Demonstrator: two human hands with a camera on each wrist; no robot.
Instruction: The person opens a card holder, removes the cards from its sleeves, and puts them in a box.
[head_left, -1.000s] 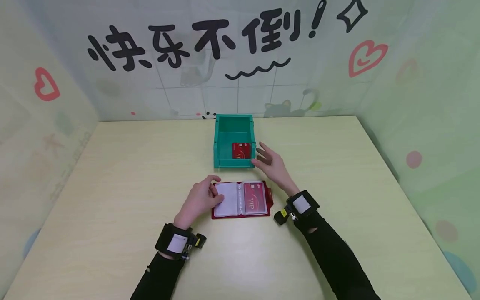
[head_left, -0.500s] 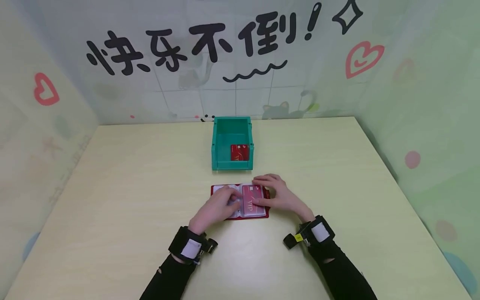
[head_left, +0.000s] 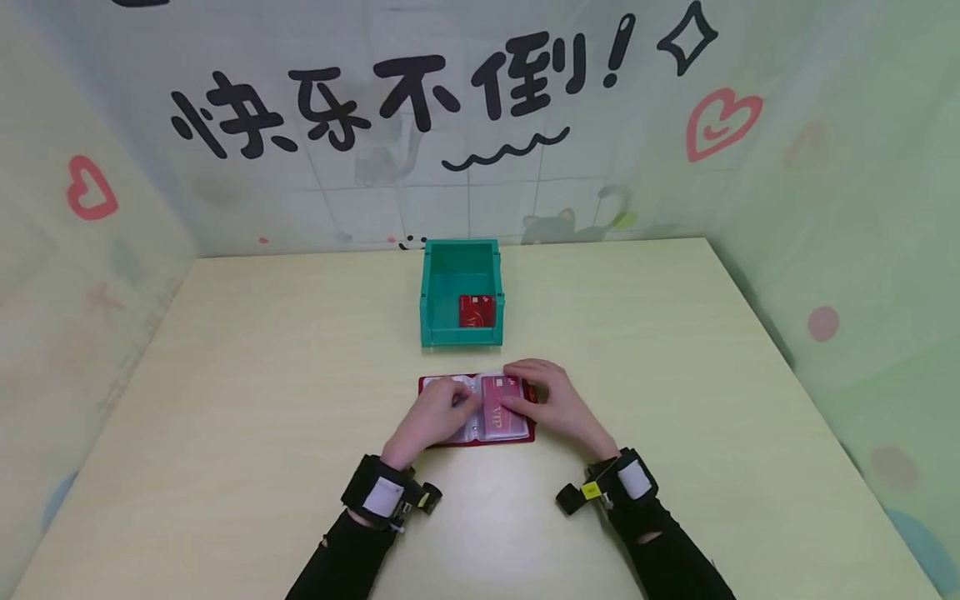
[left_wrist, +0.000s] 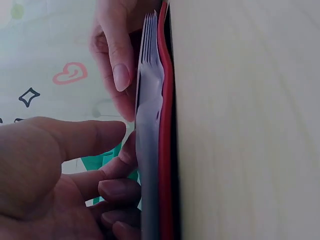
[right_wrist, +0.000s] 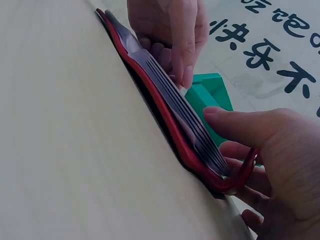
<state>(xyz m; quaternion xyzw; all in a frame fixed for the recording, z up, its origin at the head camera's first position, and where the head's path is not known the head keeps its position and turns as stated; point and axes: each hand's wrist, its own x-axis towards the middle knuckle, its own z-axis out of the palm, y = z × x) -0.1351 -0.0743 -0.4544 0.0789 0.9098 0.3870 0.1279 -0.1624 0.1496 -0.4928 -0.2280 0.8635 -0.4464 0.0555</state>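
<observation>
A red card holder [head_left: 475, 443] lies open on the table, with clear plastic sleeves [left_wrist: 150, 100] in it. Its right-hand sleeve holds a pink-looking VIP card [head_left: 497, 421]. Over the left page and the rings, my left hand [head_left: 437, 410] touches the sleeves with bent fingers. The left wrist view shows a small gap between its thumb and index fingertips, nothing visible between them. My right hand [head_left: 555, 404] grips the holder's right side, thumb on the card's sleeve and index finger at the far edge. Its other fingers are near the red clasp strap [right_wrist: 245, 172], partly hidden.
Behind the holder stands a green bin [head_left: 461, 336] with a red VIP card [head_left: 477, 311] inside. The pale wooden table [head_left: 262, 375] is bordered by printed cloth walls [head_left: 360, 192] at the back and both sides.
My right hand has come back from the bin's edge to the holder's right page. The left hand has moved right from the left edge to the middle. The head view has tilted slightly up.
</observation>
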